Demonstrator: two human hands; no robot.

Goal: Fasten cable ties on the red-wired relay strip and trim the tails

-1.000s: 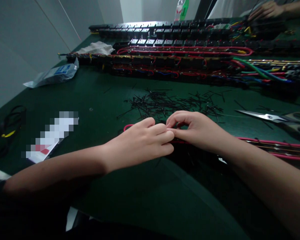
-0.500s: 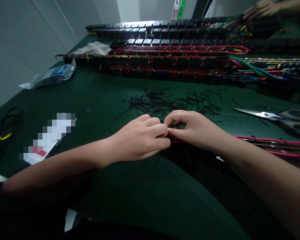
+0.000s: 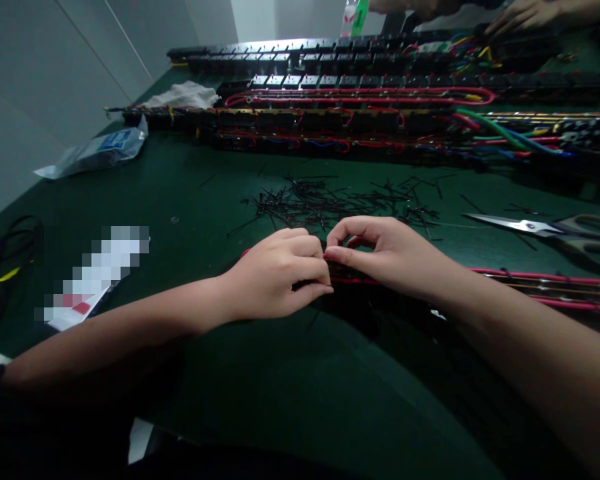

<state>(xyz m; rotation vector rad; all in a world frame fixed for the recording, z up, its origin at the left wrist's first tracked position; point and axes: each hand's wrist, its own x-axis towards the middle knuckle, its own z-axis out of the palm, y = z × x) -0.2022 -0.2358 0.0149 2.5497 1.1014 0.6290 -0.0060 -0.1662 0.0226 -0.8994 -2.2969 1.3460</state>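
Observation:
My left hand [image 3: 280, 273] and my right hand [image 3: 385, 253] meet at the middle of the green table [image 3: 190, 193]. Both are closed in a pinch on a dark strip with pink wires [image 3: 540, 287] that runs off to the right under my right forearm. The left fingers curl around its end; the right thumb and forefinger pinch it just beside them. What exactly sits between the fingertips is hidden. A scatter of black cable-tie offcuts [image 3: 330, 200] lies just beyond the hands.
Scissors [image 3: 545, 228] lie at the right. Long wired strips [image 3: 360, 127] fill the back of the table. A plastic bag [image 3: 100, 150], a white cloth [image 3: 180, 97] and black cord [image 3: 5, 260] sit at the left. Another person's hands [image 3: 525, 13] work at the far right.
My left fingers have curled tighter into a fist-like grip, and both hands have shifted slightly left and away from me. The view has tilted a little.

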